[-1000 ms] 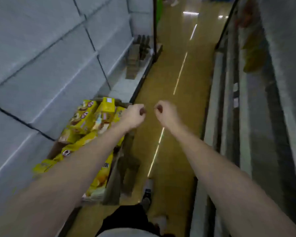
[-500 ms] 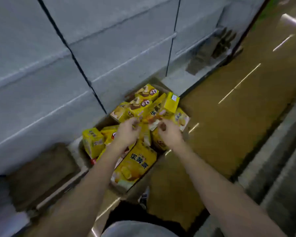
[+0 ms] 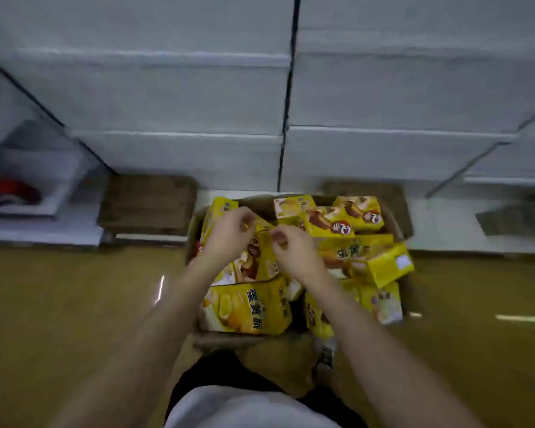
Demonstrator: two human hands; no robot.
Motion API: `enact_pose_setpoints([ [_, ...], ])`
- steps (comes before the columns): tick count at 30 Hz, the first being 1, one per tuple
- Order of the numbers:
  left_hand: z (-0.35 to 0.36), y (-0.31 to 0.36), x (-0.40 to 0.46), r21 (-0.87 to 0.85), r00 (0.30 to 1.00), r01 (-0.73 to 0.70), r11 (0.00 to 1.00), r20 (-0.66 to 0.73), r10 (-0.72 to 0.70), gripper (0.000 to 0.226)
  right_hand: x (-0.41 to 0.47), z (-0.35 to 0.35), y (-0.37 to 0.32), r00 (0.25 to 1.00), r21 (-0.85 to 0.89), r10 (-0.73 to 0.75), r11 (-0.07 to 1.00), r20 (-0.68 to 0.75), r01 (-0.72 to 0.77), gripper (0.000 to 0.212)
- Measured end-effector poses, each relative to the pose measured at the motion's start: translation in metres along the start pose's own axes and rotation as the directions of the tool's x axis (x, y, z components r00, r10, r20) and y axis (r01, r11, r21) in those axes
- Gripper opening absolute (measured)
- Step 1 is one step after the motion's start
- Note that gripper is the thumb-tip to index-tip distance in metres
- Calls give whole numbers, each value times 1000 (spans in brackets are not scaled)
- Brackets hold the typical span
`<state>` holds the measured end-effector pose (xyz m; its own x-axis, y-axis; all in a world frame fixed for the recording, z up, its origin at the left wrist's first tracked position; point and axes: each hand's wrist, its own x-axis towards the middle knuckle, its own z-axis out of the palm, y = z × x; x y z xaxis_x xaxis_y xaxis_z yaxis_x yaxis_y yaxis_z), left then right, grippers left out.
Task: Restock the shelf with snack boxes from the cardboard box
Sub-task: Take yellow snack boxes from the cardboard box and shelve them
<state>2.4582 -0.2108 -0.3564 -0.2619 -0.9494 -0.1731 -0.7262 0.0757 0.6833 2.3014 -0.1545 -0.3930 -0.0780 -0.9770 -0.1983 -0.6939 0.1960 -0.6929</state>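
An open cardboard box (image 3: 229, 338) stands on the floor against the shelf, filled with several yellow snack boxes lying at mixed angles. A large one (image 3: 247, 307) lies at the near left and another (image 3: 380, 264) tilts at the right. Two with chocolate pictures (image 3: 331, 222) sit at the back. My left hand (image 3: 229, 234) and my right hand (image 3: 295, 251) hover close together over the middle of the pile. Both have curled fingers, and I see nothing held in either. The white shelf (image 3: 183, 97) rises behind the box with bare boards.
A flat brown cardboard piece (image 3: 149, 205) lies on the bottom shelf board to the left of the box. Something red (image 3: 10, 189) sits on a shelf at far left. Tan floor (image 3: 59, 304) spreads on both sides. My legs stand just in front of the box.
My view has swung from the aisle to face the shelf and the box squarely. Both hands have dropped from in front of me to just above the snack boxes.
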Motion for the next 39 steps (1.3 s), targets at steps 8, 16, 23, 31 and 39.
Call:
enact_pose_setpoints([
  [8,34,22,-40,266,983,184,946,-65,-173,43,24,-65,31,964,-253,-222,933,146,254,17],
  [16,54,40,-35,523,954,227,822,50,-296,89,42,-92,51,942,-491,-41,846,333,210,98],
  [23,57,27,-26,534,914,257,805,134,-382,87,51,-87,49,911,-554,30,802,412,224,95],
  [31,42,21,-12,705,847,-10,709,383,-369,119,45,-87,38,933,-529,32,830,358,174,112],
  [39,29,33,11,752,890,-142,643,382,-250,106,45,-97,31,908,-240,26,967,418,83,115],
])
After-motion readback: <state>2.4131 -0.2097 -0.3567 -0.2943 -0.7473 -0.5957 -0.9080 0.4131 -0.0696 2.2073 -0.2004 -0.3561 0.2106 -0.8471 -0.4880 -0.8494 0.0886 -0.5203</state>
